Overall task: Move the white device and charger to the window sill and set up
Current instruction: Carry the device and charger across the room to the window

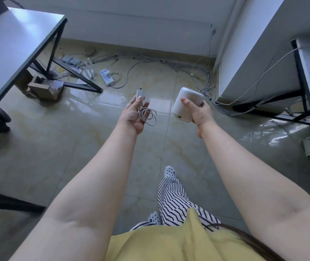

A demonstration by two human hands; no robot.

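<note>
Above the tiled floor (75,157), between the grey table (14,44) on my left and the cable tangle (169,63) ahead of it, I carry both items: my right hand (200,114) is wrapped around the white device (185,102), my left hand (134,114) pinches the charger (140,94) with its coiled cord (148,116) looped under the fingers. No window sill is in view. Best practice, I judge: keep the cord gathered so it cannot snag those floor cables, and hold the device firmly while walking.
</note>
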